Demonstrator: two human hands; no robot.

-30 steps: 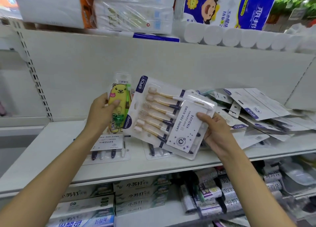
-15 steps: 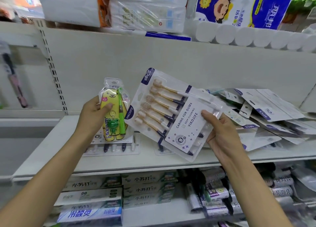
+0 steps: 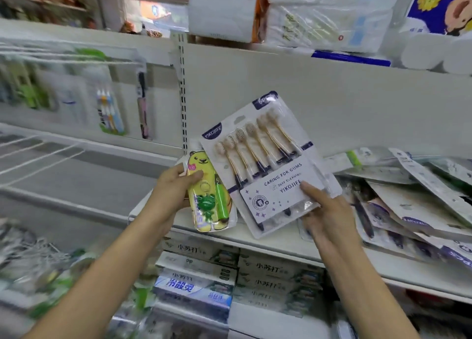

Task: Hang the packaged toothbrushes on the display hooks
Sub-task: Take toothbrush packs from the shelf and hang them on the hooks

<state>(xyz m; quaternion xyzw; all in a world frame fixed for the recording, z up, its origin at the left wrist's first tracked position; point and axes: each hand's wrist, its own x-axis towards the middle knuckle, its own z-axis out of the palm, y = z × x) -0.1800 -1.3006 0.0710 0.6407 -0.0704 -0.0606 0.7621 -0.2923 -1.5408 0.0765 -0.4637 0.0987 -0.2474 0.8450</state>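
While my left hand grips the yellow bear-shaped toothbrush pack, my right hand pinches the white six-brush blister card; loose packs crowd the white shelf right, blurred wire hooks far left.

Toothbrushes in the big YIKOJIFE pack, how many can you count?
6, side by side in the YIKOJIFE pack held by the right hand, heads fanned toward its top, handles running under the label card.
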